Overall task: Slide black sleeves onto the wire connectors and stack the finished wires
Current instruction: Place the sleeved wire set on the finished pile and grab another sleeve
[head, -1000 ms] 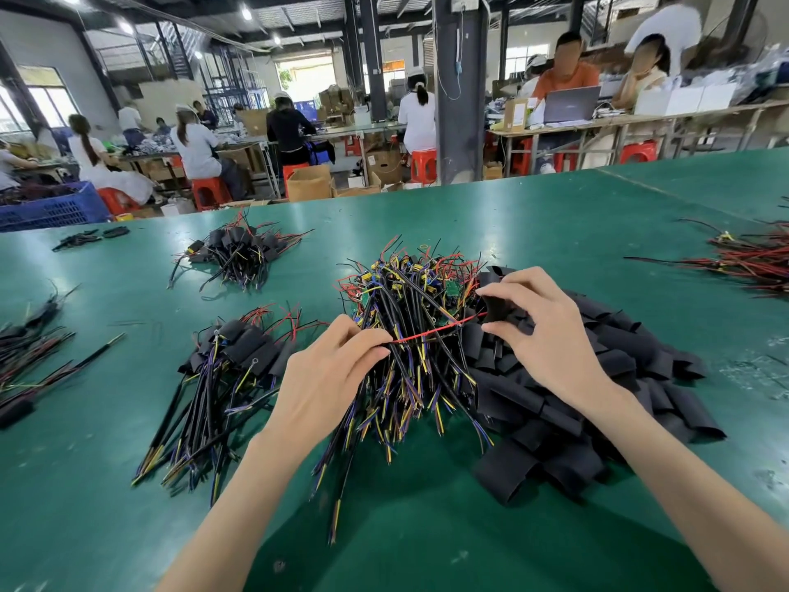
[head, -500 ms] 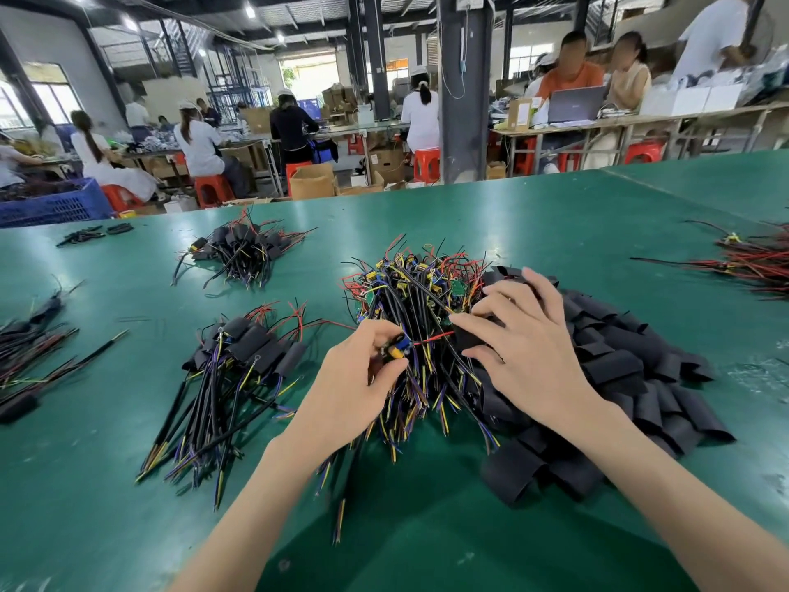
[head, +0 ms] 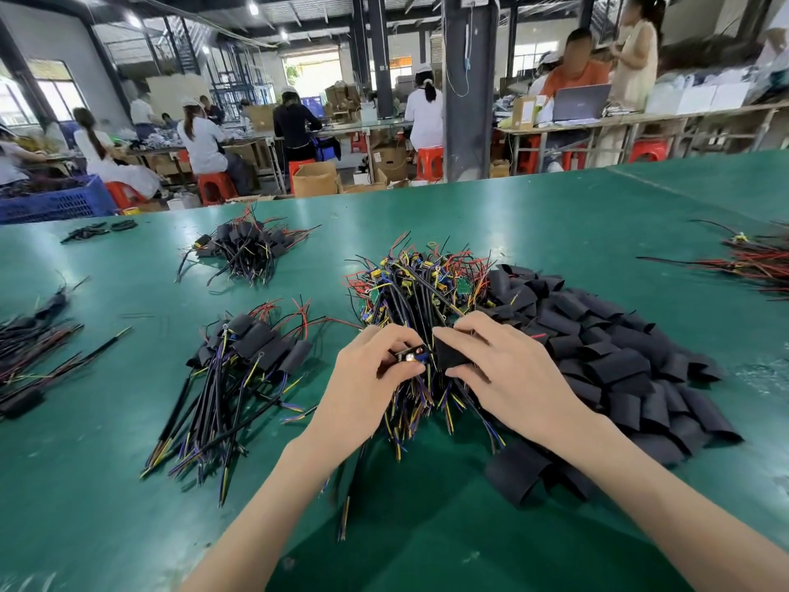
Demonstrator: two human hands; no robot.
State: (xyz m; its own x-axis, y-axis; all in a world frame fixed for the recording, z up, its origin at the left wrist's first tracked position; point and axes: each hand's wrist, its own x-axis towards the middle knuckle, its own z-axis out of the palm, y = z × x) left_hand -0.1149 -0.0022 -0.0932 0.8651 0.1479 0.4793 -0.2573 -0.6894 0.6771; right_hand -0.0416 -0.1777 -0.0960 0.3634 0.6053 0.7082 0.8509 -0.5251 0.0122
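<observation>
My left hand (head: 367, 378) pinches a wire connector (head: 410, 356) with a small board and blue part at its tip. Right beside it, my right hand (head: 504, 373) pinches a flat black sleeve (head: 448, 355), its open end facing the connector and almost touching it. Both hands hover over the front of a tangled heap of unsleeved wires (head: 418, 292). A big pile of loose black sleeves (head: 610, 348) spreads to the right of that heap. A stack of sleeved wires (head: 239, 369) lies to the left of my left hand.
Another sleeved bundle (head: 247, 249) lies further back on the green table (head: 427, 527). More wires sit at the left edge (head: 30, 348) and the right edge (head: 755, 262). People work at benches beyond the table's far edge.
My left hand pulled the connector out of the heap toward me. My right hand picked a sleeve from the pile and brought it against the connector's end.
</observation>
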